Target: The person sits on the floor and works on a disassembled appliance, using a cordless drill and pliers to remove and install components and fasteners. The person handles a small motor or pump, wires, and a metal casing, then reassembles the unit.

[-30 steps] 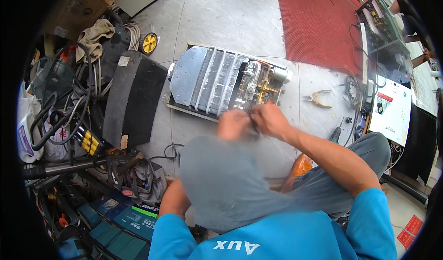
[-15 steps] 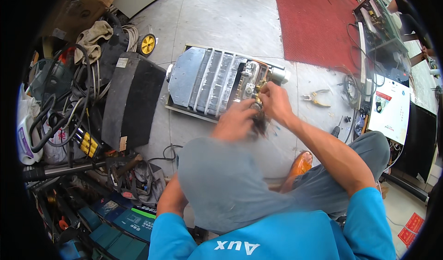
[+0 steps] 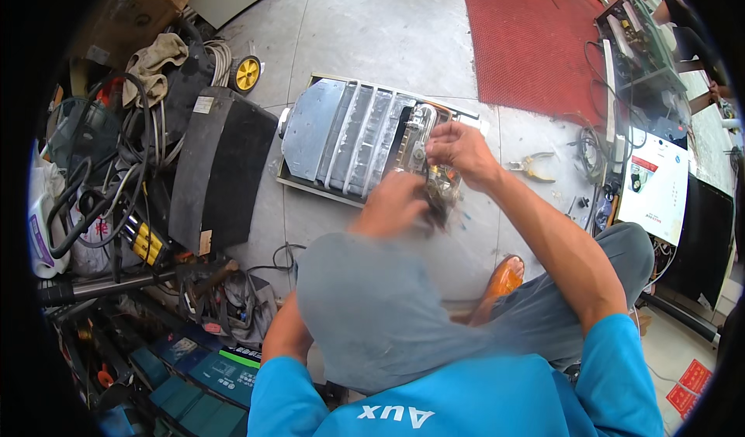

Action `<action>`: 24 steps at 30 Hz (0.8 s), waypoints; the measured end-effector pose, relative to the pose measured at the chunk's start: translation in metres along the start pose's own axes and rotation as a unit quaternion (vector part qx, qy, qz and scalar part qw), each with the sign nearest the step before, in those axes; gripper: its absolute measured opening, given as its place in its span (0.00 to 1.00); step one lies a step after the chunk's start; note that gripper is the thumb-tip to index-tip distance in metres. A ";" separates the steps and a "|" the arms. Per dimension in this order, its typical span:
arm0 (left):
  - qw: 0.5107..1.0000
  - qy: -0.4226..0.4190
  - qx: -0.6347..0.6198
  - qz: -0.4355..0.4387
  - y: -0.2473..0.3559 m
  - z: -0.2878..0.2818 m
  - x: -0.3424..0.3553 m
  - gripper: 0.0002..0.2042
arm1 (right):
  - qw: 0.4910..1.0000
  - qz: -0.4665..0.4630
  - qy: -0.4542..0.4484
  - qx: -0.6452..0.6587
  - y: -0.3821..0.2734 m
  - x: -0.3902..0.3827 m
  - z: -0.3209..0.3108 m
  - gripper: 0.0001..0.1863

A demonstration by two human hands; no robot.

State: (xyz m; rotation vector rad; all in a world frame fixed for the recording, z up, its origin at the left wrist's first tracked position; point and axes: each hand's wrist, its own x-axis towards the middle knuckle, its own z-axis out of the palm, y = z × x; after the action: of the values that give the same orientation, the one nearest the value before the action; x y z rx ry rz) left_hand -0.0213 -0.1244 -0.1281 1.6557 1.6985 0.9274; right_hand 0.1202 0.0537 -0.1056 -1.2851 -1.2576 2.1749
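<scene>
An opened gas water heater lies on its back on the floor, a ribbed grey metal box with pipes and valve parts at its right end. Over those fittings is my right hand, fingertips pinched together; whatever they hold, if anything, is too small to name. My left hand rests at the heater's near edge, beside the valve parts and loose wires. Its fingers are blurred and partly hidden, so their grip does not show.
Pliers lie right of the heater. A black box-like case stands to its left, near tangled hoses and a yellow wheel. On the right are a white panel and coiled cable. Red matting covers the floor beyond.
My right hand has shifted slightly up and left, off the lower fittings, uncovering more of the valve parts. My left hand has stayed nearly in place.
</scene>
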 end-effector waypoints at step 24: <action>0.972 0.176 0.052 0.147 0.003 0.013 -0.036 0.16 | 0.816 -0.207 0.031 -0.539 0.048 -0.028 0.021 0.09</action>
State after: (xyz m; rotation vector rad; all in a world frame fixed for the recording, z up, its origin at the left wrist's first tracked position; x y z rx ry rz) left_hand -0.0071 -0.1588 -0.1354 1.9400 1.7782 1.3620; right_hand 0.1249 -0.0020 -0.1250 -1.1666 -2.5959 1.0210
